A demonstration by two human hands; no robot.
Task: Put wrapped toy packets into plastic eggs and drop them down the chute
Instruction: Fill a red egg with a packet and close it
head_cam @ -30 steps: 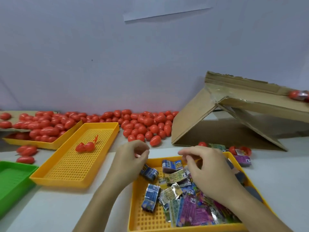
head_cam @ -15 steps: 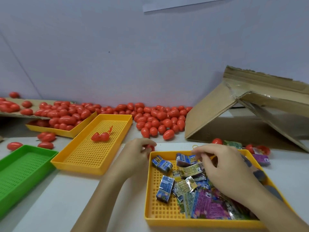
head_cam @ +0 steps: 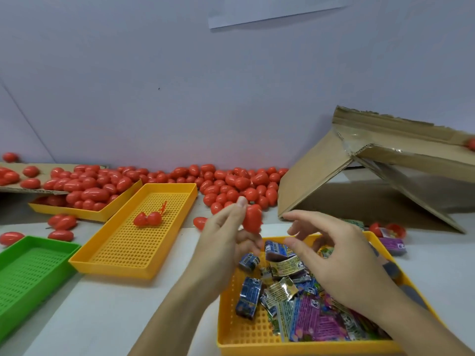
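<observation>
- Nearest us, our right hand [head_cam: 341,263] hovers, fingers loose and empty, over the packet tray [head_cam: 257,345] on the worktop [head_cam: 102,317].
- Our left hand [head_cam: 226,235] pinches a closed red egg [head_cam: 252,218]; we judge it filled, needing a carry right.
- Beyond, loose eggs [head_cam: 231,183] crowd the wall beside the cardboard chute [head_cam: 401,155]; nothing blocks the way.

three yellow trays [head_cam: 144,272] and one green tray [head_cam: 15,242] are counted on the table. two hands are seen, and one red egg [head_cam: 252,219] is held up by the left hand [head_cam: 223,242]. one opened egg [head_cam: 147,219] is counted in the middle yellow tray. one cardboard chute [head_cam: 401,160] is seen. the loose red eggs [head_cam: 231,183] and wrapped packets [head_cam: 303,299] are too many and too overlapped to be counted.
</observation>
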